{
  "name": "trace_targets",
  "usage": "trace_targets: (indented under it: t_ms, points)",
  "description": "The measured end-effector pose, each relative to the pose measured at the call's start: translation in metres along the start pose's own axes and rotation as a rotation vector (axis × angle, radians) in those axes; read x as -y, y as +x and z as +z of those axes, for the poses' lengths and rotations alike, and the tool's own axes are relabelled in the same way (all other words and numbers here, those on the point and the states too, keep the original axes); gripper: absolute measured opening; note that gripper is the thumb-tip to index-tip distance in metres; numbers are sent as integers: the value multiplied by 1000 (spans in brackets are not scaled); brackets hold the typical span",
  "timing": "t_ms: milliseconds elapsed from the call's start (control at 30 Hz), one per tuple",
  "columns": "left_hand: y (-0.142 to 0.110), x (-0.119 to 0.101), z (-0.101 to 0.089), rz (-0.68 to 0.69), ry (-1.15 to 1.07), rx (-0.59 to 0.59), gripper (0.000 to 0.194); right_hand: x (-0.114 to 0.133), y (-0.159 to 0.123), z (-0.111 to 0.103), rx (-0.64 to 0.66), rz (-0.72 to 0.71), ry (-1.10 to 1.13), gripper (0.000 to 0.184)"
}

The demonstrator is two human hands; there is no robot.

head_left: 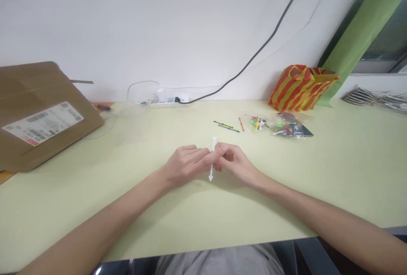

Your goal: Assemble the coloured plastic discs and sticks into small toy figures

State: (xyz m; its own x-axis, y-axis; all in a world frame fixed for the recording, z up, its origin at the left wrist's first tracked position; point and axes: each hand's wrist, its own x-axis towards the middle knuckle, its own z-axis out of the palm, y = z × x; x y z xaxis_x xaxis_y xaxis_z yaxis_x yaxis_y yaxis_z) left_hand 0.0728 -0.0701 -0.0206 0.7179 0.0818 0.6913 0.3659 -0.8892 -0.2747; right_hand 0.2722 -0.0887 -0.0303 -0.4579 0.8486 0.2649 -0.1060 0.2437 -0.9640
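A white plastic arrow (210, 178) is held upright in the picture over the middle of the table, its pointed head toward me and its flat tail away from me. My left hand (190, 164) grips it, with the thumb and a finger crossing its shaft. Up against it from the other side is my right hand (235, 161), its fingers curled in at the arrow's middle. The two hands touch there, and the fingers hide the centre of the arrow.
Beyond my hands lie yellow and blue arrows (228, 127), a red arrow (241, 124) and clear bags of coloured arrows (288, 126). A striped bag (294, 88) stands at the back right, a cardboard box (41, 113) at the left. A power strip (168, 102) sits by the wall.
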Motion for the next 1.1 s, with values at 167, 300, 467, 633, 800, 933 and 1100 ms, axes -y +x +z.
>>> trace_targets:
  t_ms: [167, 300, 467, 633, 800, 933, 1100]
  points:
    - [-3, 8, 1, -122, 65, 20, 46, -11, 18, -31, -179, -55, -180, 33]
    - [-9, 14, 1, -172, 51, 92, 33, -25, 34, -69, -353, -62, -357, 26]
    - [-6, 17, -5, -126, -93, 345, 11, -44, 42, -82, -293, 18, -363, 24]
    - [-5, 14, -4, -158, -143, 515, 15, -45, 38, -70, -141, -103, -661, 13]
    - [-12, 16, 3, -175, -142, 527, 15, -42, 35, -67, -70, -159, -785, 10]
    - [-14, 16, 6, -191, -137, 540, 13, -44, 35, -68, -57, -199, -805, 18]
    - [-9, 13, 4, -165, -115, 485, 13, -44, 35, -68, -48, -187, -793, 19]
